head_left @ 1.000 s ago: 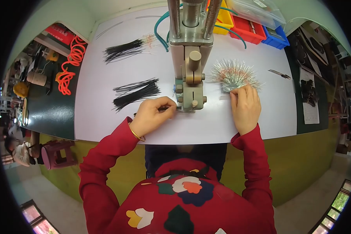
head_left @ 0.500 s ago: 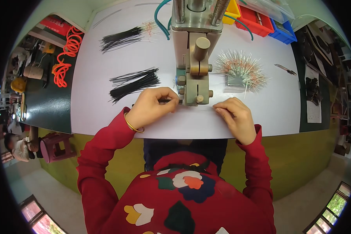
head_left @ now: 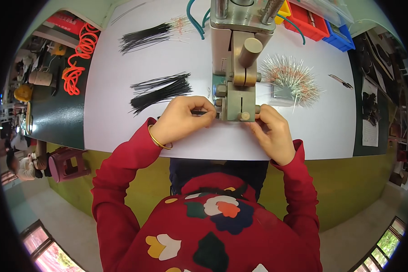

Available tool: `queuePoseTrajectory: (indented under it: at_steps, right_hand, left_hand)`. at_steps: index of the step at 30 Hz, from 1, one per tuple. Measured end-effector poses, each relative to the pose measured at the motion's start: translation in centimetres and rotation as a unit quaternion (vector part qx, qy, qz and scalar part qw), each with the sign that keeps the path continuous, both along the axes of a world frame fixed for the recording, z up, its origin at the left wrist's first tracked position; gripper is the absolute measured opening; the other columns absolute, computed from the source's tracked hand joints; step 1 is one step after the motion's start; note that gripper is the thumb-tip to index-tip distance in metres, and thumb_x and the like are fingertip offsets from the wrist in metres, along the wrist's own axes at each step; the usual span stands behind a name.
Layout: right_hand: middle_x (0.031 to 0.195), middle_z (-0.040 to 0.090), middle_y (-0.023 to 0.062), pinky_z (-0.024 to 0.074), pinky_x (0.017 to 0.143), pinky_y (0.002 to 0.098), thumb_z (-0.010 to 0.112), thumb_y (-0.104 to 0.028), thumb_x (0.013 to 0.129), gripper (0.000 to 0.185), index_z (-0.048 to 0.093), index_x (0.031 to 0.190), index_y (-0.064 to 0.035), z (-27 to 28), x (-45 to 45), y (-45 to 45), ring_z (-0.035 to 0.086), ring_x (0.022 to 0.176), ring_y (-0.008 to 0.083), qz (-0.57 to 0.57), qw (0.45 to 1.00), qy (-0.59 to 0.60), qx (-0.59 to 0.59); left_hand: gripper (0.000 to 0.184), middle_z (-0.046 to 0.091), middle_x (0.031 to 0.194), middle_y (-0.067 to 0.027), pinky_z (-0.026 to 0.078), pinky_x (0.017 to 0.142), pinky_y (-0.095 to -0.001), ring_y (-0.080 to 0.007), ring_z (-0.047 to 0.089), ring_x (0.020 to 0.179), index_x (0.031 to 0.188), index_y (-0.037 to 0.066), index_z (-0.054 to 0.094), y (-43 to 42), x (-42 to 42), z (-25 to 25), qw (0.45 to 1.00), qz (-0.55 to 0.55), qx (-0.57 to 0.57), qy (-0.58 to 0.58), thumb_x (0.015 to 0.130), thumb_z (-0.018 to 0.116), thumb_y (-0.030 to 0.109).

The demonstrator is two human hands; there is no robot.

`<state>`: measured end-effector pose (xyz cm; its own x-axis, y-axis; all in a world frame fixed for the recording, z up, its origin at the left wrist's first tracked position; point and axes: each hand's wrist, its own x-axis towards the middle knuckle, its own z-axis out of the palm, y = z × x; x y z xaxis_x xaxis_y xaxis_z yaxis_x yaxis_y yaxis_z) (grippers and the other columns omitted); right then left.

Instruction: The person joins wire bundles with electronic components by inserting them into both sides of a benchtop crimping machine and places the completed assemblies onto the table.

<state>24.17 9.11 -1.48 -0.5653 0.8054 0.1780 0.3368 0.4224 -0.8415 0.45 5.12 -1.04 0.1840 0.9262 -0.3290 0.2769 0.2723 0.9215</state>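
My left hand (head_left: 187, 118) is closed in a pinch on a black wire (head_left: 198, 112), just left of the head of a metal bench press (head_left: 241, 102). At the right side of that head is my right hand (head_left: 275, 136), its thumb and forefinger close together. Whatever lies between those right fingertips is too small or hidden to make out. The underside of the press head cannot be seen from above. Behind my left hand lies a bundle of black wires (head_left: 161, 93). Beyond my right hand stands a fanned bunch of thin-leaded parts (head_left: 292, 78) with orange-red middles.
Another bundle of black wires (head_left: 147, 38) with pale ends lies at the back left. Red (head_left: 308, 20) and blue (head_left: 339, 38) bins stand at the back right, near a pen (head_left: 340, 81). An orange coiled hose (head_left: 80, 56) hangs at left. A person (head_left: 26, 165) sits far left.
My right hand has moved left and up, its fingertips now against the side of the press head. My left hand keeps its pinch near the press. The whole view has shifted slightly.
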Motion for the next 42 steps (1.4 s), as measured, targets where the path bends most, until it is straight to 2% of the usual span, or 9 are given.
queuePoseTrajectory:
  at_steps: [6, 8, 13, 25, 34, 36, 42]
  right_hand:
    - [0.073, 0.052, 0.0053, 0.0399, 0.054, 0.0241, 0.064, -0.001, 0.079, 0.006, 0.061, 0.081, 0.0029, 0.0, 0.0, 0.3, 0.048, 0.060, 0.0126, 0.002, 0.992, 0.081, -0.098]
    - [0.072, 0.051, 0.0042, 0.0370, 0.054, 0.0232, 0.063, -0.002, 0.079, 0.005, 0.060, 0.079, 0.0029, 0.6, -0.3, 0.5, 0.044, 0.060, 0.0105, 0.027, 0.982, 0.121, -0.144]
    - [0.070, 0.049, 0.0041, 0.0349, 0.054, 0.0239, 0.062, -0.003, 0.080, 0.006, 0.059, 0.079, 0.0028, 0.9, -1.1, 0.9, 0.041, 0.059, 0.0101, 0.048, 0.982, 0.114, -0.140]
    - [0.069, 0.049, 0.0056, 0.0361, 0.050, 0.0248, 0.062, -0.002, 0.078, 0.006, 0.058, 0.077, 0.0029, 1.2, -1.4, 1.8, 0.044, 0.057, 0.0108, 0.079, 0.987, 0.079, -0.118]
    - [0.067, 0.049, 0.0056, 0.0379, 0.050, 0.0248, 0.062, 0.000, 0.077, 0.005, 0.058, 0.076, 0.0030, 1.1, -1.5, 1.8, 0.046, 0.057, 0.0116, 0.073, 0.989, 0.085, -0.094]
    - [0.067, 0.049, 0.0058, 0.0379, 0.050, 0.0248, 0.062, 0.000, 0.077, 0.005, 0.058, 0.076, 0.0030, 1.1, -1.5, 1.7, 0.046, 0.056, 0.0118, 0.074, 0.991, 0.084, -0.068]
    - [0.067, 0.051, 0.0055, 0.0377, 0.049, 0.0240, 0.063, -0.002, 0.078, 0.007, 0.059, 0.076, 0.0033, 1.1, -1.5, 1.7, 0.046, 0.055, 0.0103, 0.068, 0.987, 0.096, -0.112]
  left_hand:
    - [0.008, 0.061, 0.071, -0.0025, 0.047, 0.062, -0.0215, -0.0068, 0.056, 0.064, 0.079, -0.003, 0.062, -0.4, 0.2, 0.5, 0.998, 0.011, -0.008, -0.062, 0.078, 0.060, 0.005]
    - [0.006, 0.060, 0.070, -0.0024, 0.045, 0.059, -0.0214, -0.0068, 0.054, 0.062, 0.077, -0.002, 0.061, -0.4, 0.5, 1.0, 0.992, 0.016, -0.026, -0.124, 0.078, 0.059, 0.004]
    - [0.005, 0.059, 0.069, -0.0031, 0.043, 0.055, -0.0214, -0.0072, 0.053, 0.059, 0.075, -0.002, 0.061, -0.3, 0.9, 1.0, 0.977, 0.005, -0.047, -0.209, 0.077, 0.058, 0.002]
    - [0.006, 0.059, 0.068, -0.0037, 0.041, 0.054, -0.0207, -0.0077, 0.052, 0.057, 0.074, -0.003, 0.061, 0.2, 1.0, -0.9, 0.974, 0.022, 0.001, -0.223, 0.074, 0.056, 0.000]
    - [0.005, 0.059, 0.068, -0.0035, 0.041, 0.054, -0.0205, -0.0073, 0.052, 0.057, 0.074, -0.002, 0.061, 0.2, 1.2, -0.5, 0.975, 0.036, 0.000, -0.221, 0.073, 0.056, 0.000]
    - [0.004, 0.058, 0.067, -0.0030, 0.041, 0.054, -0.0205, -0.0072, 0.052, 0.058, 0.073, -0.002, 0.061, 0.3, 1.2, 0.6, 0.976, 0.033, -0.036, -0.212, 0.074, 0.056, 0.000]
    - [0.003, 0.058, 0.066, -0.0017, 0.042, 0.055, -0.0206, -0.0065, 0.052, 0.057, 0.072, -0.001, 0.060, 0.1, 1.4, 0.8, 0.978, 0.027, -0.032, -0.206, 0.074, 0.057, -0.001]
